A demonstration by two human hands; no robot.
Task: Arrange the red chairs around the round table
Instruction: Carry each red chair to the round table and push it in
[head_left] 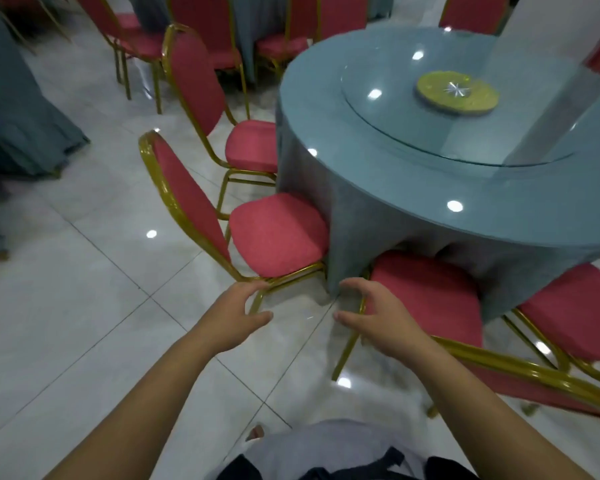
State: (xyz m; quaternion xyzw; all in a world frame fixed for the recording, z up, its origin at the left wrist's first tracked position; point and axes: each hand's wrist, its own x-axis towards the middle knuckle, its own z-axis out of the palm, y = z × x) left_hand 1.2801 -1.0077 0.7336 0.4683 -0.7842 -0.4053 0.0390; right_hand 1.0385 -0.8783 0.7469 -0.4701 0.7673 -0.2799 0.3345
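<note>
A round table with a blue-grey cloth and a glass turntable stands at the upper right. Red chairs with gold frames ring its near side: one at the left with its seat against the cloth, another behind it, one tucked under the cloth just ahead of me, one at the right. My left hand hovers with relaxed fingers by the left chair's rear corner. My right hand hovers, fingers loosely curved, beside the near chair's seat. Neither hand holds anything.
More red chairs and another clothed table stand at the back and far left. A gold disc lies on the turntable. Glossy white tile floor spreads to the left and in front of me.
</note>
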